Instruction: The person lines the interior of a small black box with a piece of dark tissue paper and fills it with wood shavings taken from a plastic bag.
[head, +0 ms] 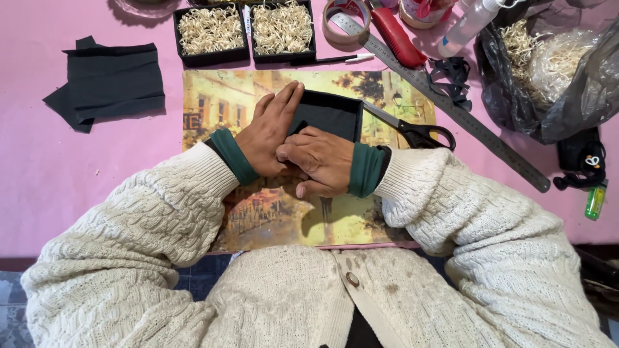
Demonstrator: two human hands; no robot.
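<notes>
**Black box under both hands**

Small square black cardboard box [332, 115] sits on painted street-scene mat [361, 222], centre of pink table [39, 187]. Near edge: cream knit sleeves w/ green cuffs. R hand [320, 161] curled, fingers bent, pressing on box's near side; L hand [269, 132] flat, fingers straight & together, laid over box's left edge. Hands touch each other. Just right of box: black-handled scissors [412, 132], blades toward it. Left: folded black fabric pieces [109, 80]. Further: long steel ruler [464, 119] lying diagonal, 2 black trays of pale wood-wool [245, 29], tape roll [345, 22].
</notes>
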